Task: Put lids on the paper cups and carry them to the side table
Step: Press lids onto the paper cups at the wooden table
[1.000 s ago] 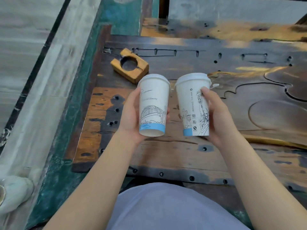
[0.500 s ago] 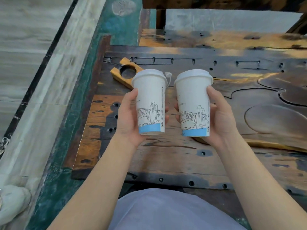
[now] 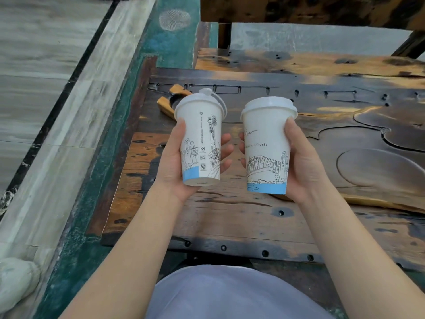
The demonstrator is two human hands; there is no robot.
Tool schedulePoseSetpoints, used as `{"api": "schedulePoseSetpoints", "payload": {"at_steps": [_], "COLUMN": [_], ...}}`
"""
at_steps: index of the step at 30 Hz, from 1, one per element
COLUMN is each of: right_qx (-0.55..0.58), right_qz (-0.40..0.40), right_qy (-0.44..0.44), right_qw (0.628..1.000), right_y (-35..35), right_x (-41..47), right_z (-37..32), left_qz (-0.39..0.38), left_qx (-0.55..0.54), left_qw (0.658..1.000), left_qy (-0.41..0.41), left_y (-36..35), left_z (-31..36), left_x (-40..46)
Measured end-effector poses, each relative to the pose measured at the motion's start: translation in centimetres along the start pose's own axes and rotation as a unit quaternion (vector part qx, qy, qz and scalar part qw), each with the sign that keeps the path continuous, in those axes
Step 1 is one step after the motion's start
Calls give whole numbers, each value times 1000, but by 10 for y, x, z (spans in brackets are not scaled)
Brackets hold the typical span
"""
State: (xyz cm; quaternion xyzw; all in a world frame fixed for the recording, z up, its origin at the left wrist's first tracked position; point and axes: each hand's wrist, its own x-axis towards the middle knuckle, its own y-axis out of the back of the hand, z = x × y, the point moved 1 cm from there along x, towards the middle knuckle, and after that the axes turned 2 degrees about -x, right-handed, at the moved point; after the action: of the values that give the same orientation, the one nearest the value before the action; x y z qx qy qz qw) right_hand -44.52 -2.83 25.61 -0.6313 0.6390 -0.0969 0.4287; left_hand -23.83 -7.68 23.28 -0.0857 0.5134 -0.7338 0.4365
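Note:
I hold two white paper cups with blue bases and line drawings, both in the air above the dark wooden table [image 3: 253,226]. My left hand [image 3: 174,166] grips the left cup [image 3: 201,143], which tilts slightly and wears a white lid [image 3: 202,100] whose small stopper tab sticks up. My right hand [image 3: 301,162] grips the right cup [image 3: 266,153], upright, with a flat white lid [image 3: 269,105] seated on its rim. The two cups are apart, side by side.
A light wooden holder [image 3: 166,104] with a round hole lies on the table behind the left cup. A dark wooden chair [image 3: 299,10] stands beyond the table. Pale stone floor with a green border [image 3: 96,180] runs along the left.
Both cups have turned in my hands, showing different drawings, and they have spread a little further apart. The view has tipped up, revealing the chair beyond the table.

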Motion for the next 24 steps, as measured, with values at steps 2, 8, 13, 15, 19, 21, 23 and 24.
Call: {"api": "schedulePoseSetpoints", "payload": {"at_steps": [2, 8, 13, 15, 19, 21, 23, 24], "right_qx": [5, 92, 184, 205, 246, 301, 366, 402], "right_qz": [26, 96, 132, 142, 133, 76, 15, -10], "right_qy": [-8, -40, -48, -33, -24, -42, -63, -75], "right_qw": [1000, 990, 973, 968, 960, 950, 928, 913], "right_y": [-4, -12, -18, -20, -19, -17, -13, -13], "right_x": [-1, 4, 0, 0, 7, 11, 10, 9], "right_z": [1, 5, 9, 12, 15, 16, 17, 16], "left_qz": [52, 165, 210, 226, 223, 162, 63, 20], "left_qx": [-23, -99, -170, -188, -249, -288, -339, -362], "left_qw": [998, 981, 963, 955, 941, 942, 937, 931], "left_qy": [8, 33, -18, -32, -61, -64, -48, -33], "left_y": [-5, -10, -11, -10, -10, -5, -2, 0], "left_z": [0, -7, -10, -10, -8, -10, -13, -13], "left_x": [-1, 1, 1, 0, -2, -3, -6, -5]}}
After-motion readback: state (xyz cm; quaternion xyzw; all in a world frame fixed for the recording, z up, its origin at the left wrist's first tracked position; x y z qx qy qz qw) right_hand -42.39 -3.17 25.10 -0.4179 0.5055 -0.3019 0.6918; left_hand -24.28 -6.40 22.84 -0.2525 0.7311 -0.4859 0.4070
